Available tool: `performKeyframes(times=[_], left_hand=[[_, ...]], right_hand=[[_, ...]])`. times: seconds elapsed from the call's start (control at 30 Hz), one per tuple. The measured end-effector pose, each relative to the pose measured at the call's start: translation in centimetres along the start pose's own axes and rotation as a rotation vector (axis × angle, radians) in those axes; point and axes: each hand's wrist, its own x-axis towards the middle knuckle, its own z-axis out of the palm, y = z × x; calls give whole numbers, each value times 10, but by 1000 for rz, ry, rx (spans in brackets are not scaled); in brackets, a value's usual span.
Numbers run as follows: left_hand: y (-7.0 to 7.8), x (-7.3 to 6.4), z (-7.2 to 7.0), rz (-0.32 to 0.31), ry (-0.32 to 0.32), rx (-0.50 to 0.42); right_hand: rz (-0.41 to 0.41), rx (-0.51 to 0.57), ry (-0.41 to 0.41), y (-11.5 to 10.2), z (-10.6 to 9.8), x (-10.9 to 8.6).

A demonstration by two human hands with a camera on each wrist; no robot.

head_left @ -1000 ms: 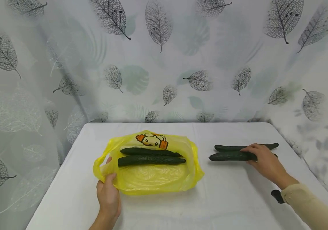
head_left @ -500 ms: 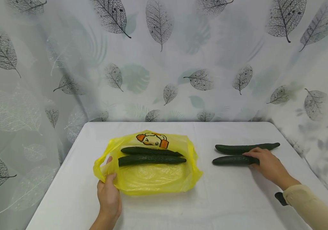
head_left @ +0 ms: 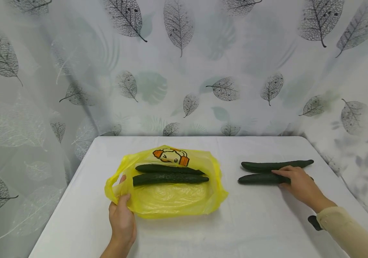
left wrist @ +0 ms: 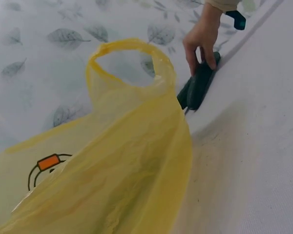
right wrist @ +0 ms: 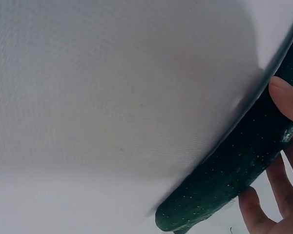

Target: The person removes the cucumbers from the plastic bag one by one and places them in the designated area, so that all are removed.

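While the near cucumber (head_left: pixel 258 178) lay beneath the right hand (head_left: pixel 301 186), its left end stuck out past that hand toward the yellow bag (head_left: pixel 171 204). The hand held it in a narrow grip, thumb (right wrist: pixel 286 100) on one side and fingers (right wrist: pixel 281 187) on the other. Just behind it on the white desk (head_left: pixel 235 229) lay the far cucumber (head_left: pixel 258 166), with a small gap between their left ends. A second earlier that gap had been narrower; the near one had since shifted slightly toward the person and rightward. Farther left, the left hand (head_left: pixel 122 220) gripped the bag by its left handle, and two more cucumbers (head_left: pixel 171 178) lay inside it, as before.
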Motion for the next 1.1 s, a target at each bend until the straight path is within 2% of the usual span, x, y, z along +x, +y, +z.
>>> performKeyframes(times=[0.17,0.33,0.63,0.83,0.97,1.1], left_hand=[[0,0,0,-10,-3,8],[1,-1,1,-6,-12,1],[2,-1,1,5,-7,-17],[2,-2,1,16,-17,-25],[2,-2,1,13,-16,-27],[2,-2,0,3,-12,-24]], right_hand=[[14,-2,-35,-10,-7,4],[-1,3,-47,-31,-18,13],[-62,75,-28,-98,-44,30],[-100,195,45,-142,-59,41],[-169,264,100,-171,-65,48],[-282,276,141,-202,-66,53]])
